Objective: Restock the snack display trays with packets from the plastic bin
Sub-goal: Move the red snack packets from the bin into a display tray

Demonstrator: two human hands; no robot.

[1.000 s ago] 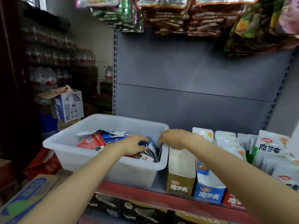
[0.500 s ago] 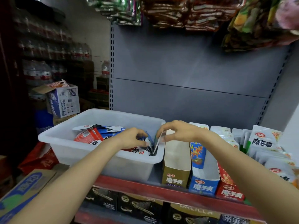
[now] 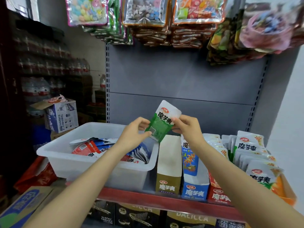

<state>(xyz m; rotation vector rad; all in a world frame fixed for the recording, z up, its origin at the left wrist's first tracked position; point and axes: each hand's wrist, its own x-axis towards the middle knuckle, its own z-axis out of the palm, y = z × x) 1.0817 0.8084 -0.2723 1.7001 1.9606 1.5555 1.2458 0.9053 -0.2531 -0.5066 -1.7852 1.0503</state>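
Both hands have a green packet (image 3: 162, 125) up at centre frame, above the gap between the bin (image 3: 98, 163) and the row of trays. The left hand (image 3: 134, 134) pinches its lower left edge between thumb and curled fingers; the right hand (image 3: 187, 125) pinches the right edge the same way. The packet sits tilted, white top leaning up and right.

It looks light and thin, a soft foil pouch that bends easily, probably a bit slick on its glossy faces. Gripping at the sealed edges, as now, seems safest; squeezing the middle could crush what is inside.

More packets (image 3: 102, 146), red and blue, lie loose in the bin at centre left. The brown tray (image 3: 168, 180) beside the bin looks empty at its top; the blue tray (image 3: 195, 186) and red tray (image 3: 219, 193) stand further right. Which tray takes green, I can't tell.
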